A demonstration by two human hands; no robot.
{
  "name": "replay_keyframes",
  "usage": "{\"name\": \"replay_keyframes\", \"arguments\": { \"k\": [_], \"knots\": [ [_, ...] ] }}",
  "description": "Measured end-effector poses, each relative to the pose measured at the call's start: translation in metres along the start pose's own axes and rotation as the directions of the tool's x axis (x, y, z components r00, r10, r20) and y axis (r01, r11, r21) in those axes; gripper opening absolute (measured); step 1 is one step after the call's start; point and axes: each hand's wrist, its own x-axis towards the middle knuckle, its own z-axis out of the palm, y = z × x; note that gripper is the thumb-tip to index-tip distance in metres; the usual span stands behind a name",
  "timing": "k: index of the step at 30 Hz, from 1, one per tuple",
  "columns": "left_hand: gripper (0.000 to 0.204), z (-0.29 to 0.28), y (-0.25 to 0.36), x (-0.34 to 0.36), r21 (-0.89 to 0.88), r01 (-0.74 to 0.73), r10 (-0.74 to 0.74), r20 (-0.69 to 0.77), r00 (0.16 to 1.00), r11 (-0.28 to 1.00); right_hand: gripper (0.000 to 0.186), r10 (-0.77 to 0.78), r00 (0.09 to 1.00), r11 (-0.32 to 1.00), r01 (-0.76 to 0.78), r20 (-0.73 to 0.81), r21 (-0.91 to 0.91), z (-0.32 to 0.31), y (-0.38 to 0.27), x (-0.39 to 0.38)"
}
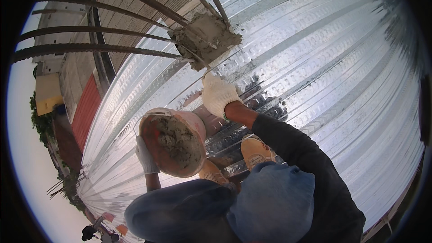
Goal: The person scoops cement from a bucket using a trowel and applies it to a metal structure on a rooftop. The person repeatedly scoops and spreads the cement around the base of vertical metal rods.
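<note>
Decking [351,103] of ribbed, shiny sheet metal fills most of the view, its straight ribs bowed by the lens. Long ribbed rebars [103,48] rise out of a rough patch at the upper middle and spread toward the upper left, seemingly rooted there. The person's jeans-clad knees [274,198] are bent low at the bottom, a crouch that would bring both arms near the metal. Just ahead of them, the pinkish bucket [194,123] stands tilted, its mouth turned up toward the wearer, probably so that the grey wet concrete [177,144] inside lies within easy reach. More concrete forms the lumpy patch [211,31] around the bar feet, beyond the bucket. Tan shoes [255,150] are planted close behind it. The gloved left hand [146,155] lies against the bucket's left outer wall, apparently steadying it; whether its fingers clamp cannot be told. The gloved right hand [219,94] is curled into a fist at the patch's near edge, apparently clamped on a slim tool [198,58], perhaps a trowel's shank, though it blends with the concrete.
</note>
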Motion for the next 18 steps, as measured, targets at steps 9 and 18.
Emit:
{"name": "replay_keyframes", "arguments": {
  "k": [9, 18],
  "knots": [
    [0.061, 0.004, 0.008, -0.006, 0.020, -0.012, 0.012, 0.004, 1.000, 1.000, 0.033, 0.002, 0.999, 0.999, 0.000, -0.034, 0.034, -0.017, -0.002, -0.008],
    [0.059, 0.010, 0.007, -0.005, -0.028, 0.009, -0.009, 0.003, 1.000, 1.000, 0.032, -0.053, 0.993, 0.983, 0.034, -0.102, -0.178, -0.015, -0.019, 0.059]
  ]
}}
